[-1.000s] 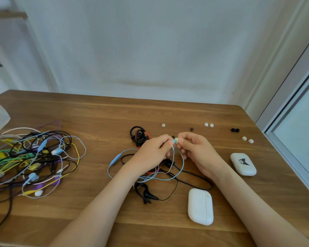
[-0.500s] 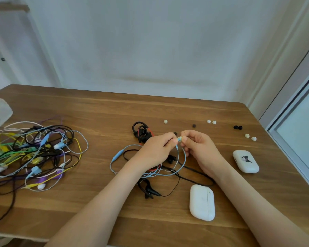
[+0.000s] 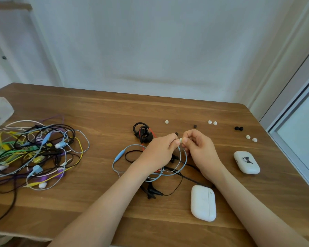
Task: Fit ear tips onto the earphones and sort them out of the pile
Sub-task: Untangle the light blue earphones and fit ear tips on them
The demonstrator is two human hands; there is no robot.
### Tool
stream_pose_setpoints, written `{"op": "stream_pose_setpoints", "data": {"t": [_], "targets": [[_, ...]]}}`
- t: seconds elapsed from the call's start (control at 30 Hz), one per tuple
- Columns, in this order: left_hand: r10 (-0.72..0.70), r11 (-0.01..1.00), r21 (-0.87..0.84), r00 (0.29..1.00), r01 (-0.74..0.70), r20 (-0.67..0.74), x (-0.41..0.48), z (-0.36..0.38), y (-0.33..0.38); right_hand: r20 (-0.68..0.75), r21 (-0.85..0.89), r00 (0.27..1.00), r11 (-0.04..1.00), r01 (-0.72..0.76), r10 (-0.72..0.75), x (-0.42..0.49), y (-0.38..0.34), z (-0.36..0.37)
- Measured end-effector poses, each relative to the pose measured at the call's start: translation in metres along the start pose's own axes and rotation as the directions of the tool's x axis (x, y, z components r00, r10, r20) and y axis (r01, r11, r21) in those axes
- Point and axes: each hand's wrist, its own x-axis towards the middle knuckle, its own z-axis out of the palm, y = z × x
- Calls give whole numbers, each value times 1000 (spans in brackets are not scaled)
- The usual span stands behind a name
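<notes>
Table centre: left hand (image 3: 160,148) pinches the bud of the light-blue earphone (image 3: 119,155); right hand (image 3: 198,146) pinches a white ear tip (image 3: 180,139) against it, fingertips meeting. Cable loops toward 7 o'clock. Tangled pile (image 3: 34,154) lies well apart at 9 o'clock; spare tips (image 3: 212,122) at 1 o'clock. Advice: hold the bud steady, press the tip squarely on with a slight twist until seated.

Soft, even daylight fills the scene, brightest at the window (image 3: 300,150) on the right. Shadows are faint: thin ones under the forearms and beside the white case (image 3: 203,203) near the front. The table (image 3: 103,111) shows no hard glare. Wide-angle distortion bends the table's edges and the wall lines toward the corners. The far left is slightly soft; the centre is sharp.
</notes>
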Motion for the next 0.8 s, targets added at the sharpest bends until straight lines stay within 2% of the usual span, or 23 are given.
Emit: {"op": "stream_pose_setpoints", "data": {"t": [0.17,0.5,0.8], "targets": [[27,999,-21,999,-27,-31,1,1,-1,-8,2,999,999,34,-34,0,1,1],[35,995,-95,999,-36,-10,-1,-3,-4,96,221,995,975,-19,-2,3,2,-2],[9,998,-57,999,-11,-30,1,-1,-2,59,50,995,995,83,-86,3,2,1]]}}
